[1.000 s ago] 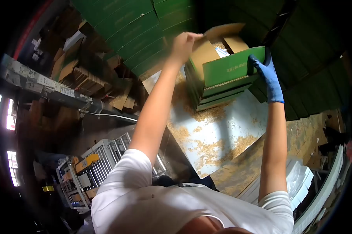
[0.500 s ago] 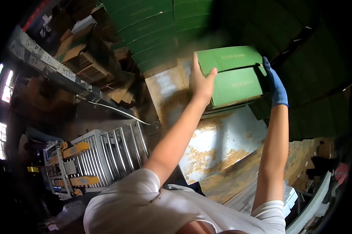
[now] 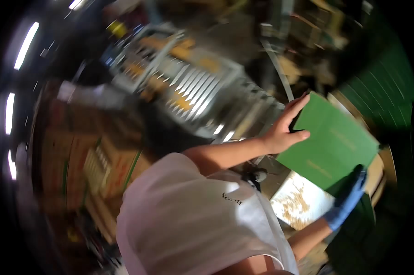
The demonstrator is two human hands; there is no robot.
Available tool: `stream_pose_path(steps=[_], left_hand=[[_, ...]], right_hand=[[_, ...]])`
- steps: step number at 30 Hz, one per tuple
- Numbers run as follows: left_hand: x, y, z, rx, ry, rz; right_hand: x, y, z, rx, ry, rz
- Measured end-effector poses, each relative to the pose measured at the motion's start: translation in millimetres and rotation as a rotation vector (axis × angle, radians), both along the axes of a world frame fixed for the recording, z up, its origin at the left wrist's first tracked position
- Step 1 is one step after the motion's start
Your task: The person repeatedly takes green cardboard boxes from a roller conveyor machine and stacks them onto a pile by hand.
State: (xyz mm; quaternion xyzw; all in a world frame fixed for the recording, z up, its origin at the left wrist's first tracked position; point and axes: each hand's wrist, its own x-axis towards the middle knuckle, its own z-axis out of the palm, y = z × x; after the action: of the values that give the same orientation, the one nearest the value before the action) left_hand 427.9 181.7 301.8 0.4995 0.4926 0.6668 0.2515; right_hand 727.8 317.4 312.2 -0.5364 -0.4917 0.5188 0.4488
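Observation:
A green cardboard box [image 3: 331, 143] with two faint lines of lettering is held between my two hands, tilted in the view. My bare left hand [image 3: 287, 130] grips its left edge, thumb on the upper face and fingers along the side. Against the opposite edge presses my right hand [image 3: 350, 197], in a blue glove with dark fingertips. Motion blur hides whether this is one box or two together. Below the box shows a pale, worn board [image 3: 301, 201] with brown patches.
A roller conveyor [image 3: 195, 89] with yellow-orange parts stands at the upper middle, blurred. Stacked green boxes [image 3: 381, 91] rise at the right. Brown cartons with green straps [image 3: 74, 160] are piled at the left. A grey post [image 3: 276, 66] slants near the top.
The view has swung round, bringing the conveyor to the upper middle and the brown cartons into sight. The green box, still between both hands, has moved off the spot by the green stacks.

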Motion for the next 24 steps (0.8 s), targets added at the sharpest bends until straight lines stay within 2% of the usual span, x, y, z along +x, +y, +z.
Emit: stream_pose_path(steps=[2, 3, 4, 6, 7, 8, 9, 10, 12, 13, 14, 15, 16, 18, 19, 22, 23, 24], left_hand=[[-73.7, -69.0, -55.5, -0.161, -0.081, 0.085], [-109.8, -100.2, -81.0, -0.202, -0.098, 0.115], [-148.8, -127.2, -126.8, -0.295, -0.174, 0.132], [-226.6, -173.7, -187.1, -0.430, -0.212, 0.137], [-275.1, -192.5, -236.5, -0.571, -0.047, 0.127], [-319.4, -205.1, -276.8, -0.725, 0.099, 0.108], [-334.1, -208.8, -258.9, -1.052, 0.837, 0.154], [-346.8, -208.7, -259.2, -0.899, 0.798, 0.251], [-359.1, -209.3, -250.4, -0.934, 0.773, 0.466], [-362.4, -209.3, -241.3, -0.963, 0.714, 0.538], [-359.6, -215.2, -244.7, -0.992, 0.769, 0.502], [-357.1, -220.9, -248.7, -1.019, 0.825, 0.465], [-354.6, -229.4, -264.4, -1.021, 1.089, 0.399], [-347.5, -231.4, -274.6, -0.980, 0.993, 0.524], [-343.4, -230.3, -279.7, -0.969, 0.962, 0.580], [-358.3, -211.0, -287.6, -0.889, 0.941, 0.647], [-372.4, -209.3, -281.7, -0.777, 0.891, 0.616], [-386.8, -202.9, -284.8, -0.781, 0.983, 0.611]], right_hand=[[-81.5, -26.8, -109.5, 0.281, -0.549, 0.324], [-136.9, -61.0, -166.3, -0.009, -0.082, 0.231], [-184.7, -86.5, -184.0, -0.070, -0.160, 0.345], [-274.8, -148.1, -233.0, -0.367, 0.026, 0.368], [-316.1, -176.7, -268.2, -0.435, 0.096, 0.271], [-352.1, -196.0, -316.2, -0.489, 0.140, 0.343], [-373.8, -218.7, -343.8, -0.344, 0.069, 0.252], [-407.2, -233.0, -355.3, -0.184, 0.022, 0.179], [-475.6, -245.5, -279.2, -0.496, -0.111, 0.047], [-483.7, -235.4, -294.4, -0.265, -0.296, 0.142], [-483.0, -212.7, -319.3, -0.025, -0.475, 0.217], [-493.6, -200.7, -316.3, 0.070, -0.472, 0.275], [-503.8, -187.9, -312.6, 0.167, -0.475, 0.330], [-519.8, -153.0, -330.4, -0.031, -0.291, 0.491], [-526.4, -140.3, -334.6, -0.034, -0.299, 0.537], [-536.7, -137.4, -326.1, -0.022, -0.311, 0.464], [-538.9, -138.0, -330.7, -0.043, -0.266, 0.417], [-539.0, -129.7, -349.6, -0.076, -0.211, 0.392]])
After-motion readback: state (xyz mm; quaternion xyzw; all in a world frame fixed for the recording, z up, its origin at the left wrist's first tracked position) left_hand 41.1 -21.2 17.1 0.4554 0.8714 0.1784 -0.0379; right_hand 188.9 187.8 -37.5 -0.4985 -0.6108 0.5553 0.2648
